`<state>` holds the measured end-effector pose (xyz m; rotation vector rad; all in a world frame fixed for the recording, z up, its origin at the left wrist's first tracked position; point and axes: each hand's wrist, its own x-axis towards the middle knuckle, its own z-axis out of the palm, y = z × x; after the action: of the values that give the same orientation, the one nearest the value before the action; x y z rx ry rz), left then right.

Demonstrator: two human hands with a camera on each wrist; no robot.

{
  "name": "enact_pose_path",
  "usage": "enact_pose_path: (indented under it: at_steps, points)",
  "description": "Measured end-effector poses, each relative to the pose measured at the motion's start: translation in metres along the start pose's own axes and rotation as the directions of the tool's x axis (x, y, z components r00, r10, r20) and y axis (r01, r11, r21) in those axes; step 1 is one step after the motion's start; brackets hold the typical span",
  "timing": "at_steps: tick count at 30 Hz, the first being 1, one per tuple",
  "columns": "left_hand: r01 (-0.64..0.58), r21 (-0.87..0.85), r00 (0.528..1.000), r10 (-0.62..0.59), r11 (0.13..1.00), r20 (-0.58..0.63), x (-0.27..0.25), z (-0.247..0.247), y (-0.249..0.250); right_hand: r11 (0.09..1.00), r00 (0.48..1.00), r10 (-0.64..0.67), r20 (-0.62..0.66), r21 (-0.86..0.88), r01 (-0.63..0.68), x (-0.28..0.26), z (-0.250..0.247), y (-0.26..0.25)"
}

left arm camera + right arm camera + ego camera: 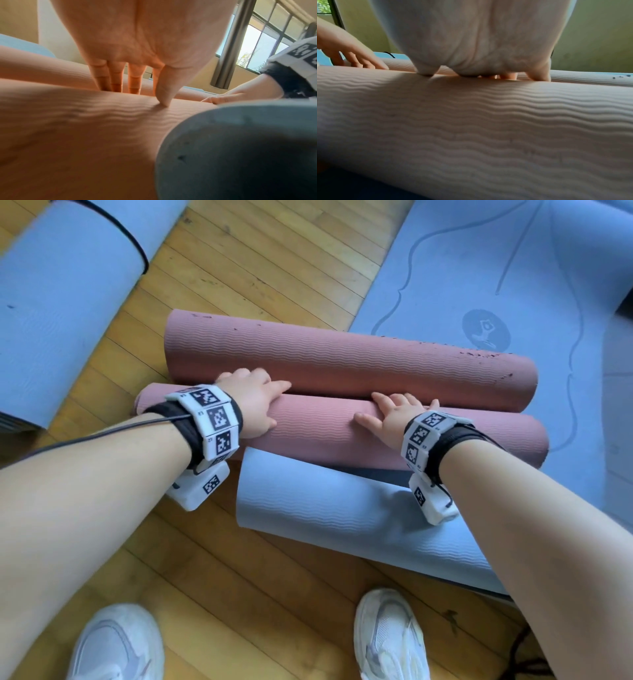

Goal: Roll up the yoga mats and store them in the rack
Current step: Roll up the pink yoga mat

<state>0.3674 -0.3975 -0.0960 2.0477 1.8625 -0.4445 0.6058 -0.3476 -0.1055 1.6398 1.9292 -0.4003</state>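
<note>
Here, the left hand (251, 402) lies palm-down on the near pink roll (325, 429), fingers extended toward 12 o'clock and reaching into the crease between that roll and the far pink roll (342, 357); in the left wrist view its thumb (164, 93) presses a dimple into the ribbed surface. The right hand (397, 414) rests flat on the same near roll, at 3 o'clock from the left hand, fingers spread and straight, gripping nothing. The two pink rolls lie side by side and touching, the far one at 12 o'clock of the near one; whether they are one mat or two cannot be told. At 6 o'clock of the near roll, touching it, lies a blue mat (342, 515), curled at its edge, on the wooden floor (239, 594). An unrolled blue mat with a printed figure (513, 285) spreads at 1 o'clock, under the far roll's right end. A rolled blue mat (61, 302) lies at 10 o'clock, well apart. Two white shoes (390, 642) stand at 6 o'clock.
</note>
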Motion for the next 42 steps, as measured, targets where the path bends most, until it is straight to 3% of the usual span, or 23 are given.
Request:
enact_pose_path:
  at_steps: [9,18,24,28,33,42]
  points:
    - [-0.076,-0.031,0.996,0.077,0.997,0.043,0.009,0.02,-0.013,0.997,1.0,0.016,0.006,0.073,-0.016,0.011,-0.012,-0.001]
    - [-0.012,0.064,0.997,0.007,0.998,0.079,0.029,0.011,-0.016,0.996,0.994,-0.083,-0.077,0.025,0.085,0.008,-0.006,0.003]
    - [0.079,0.104,0.997,-0.08,0.991,0.004,0.029,0.011,-0.011,0.988,0.983,-0.143,-0.114,-0.082,0.135,0.012,-0.001,0.009]
    - [0.021,0.116,0.995,-0.009,0.993,-0.103,0.023,0.009,-0.006,0.99,0.986,-0.125,-0.109,-0.073,0.118,0.02,-0.008,0.008]
    - [0.004,0.098,0.997,0.003,0.995,-0.08,0.021,0.019,-0.012,0.99,0.991,-0.104,-0.089,-0.106,0.094,0.022,-0.01,0.005]
    - [-0.011,0.346,0.999,0.023,0.938,-0.031,0.021,0.005,-0.001,0.943,0.97,-0.202,-0.135,-0.294,0.155,0.013,-0.012,0.006]
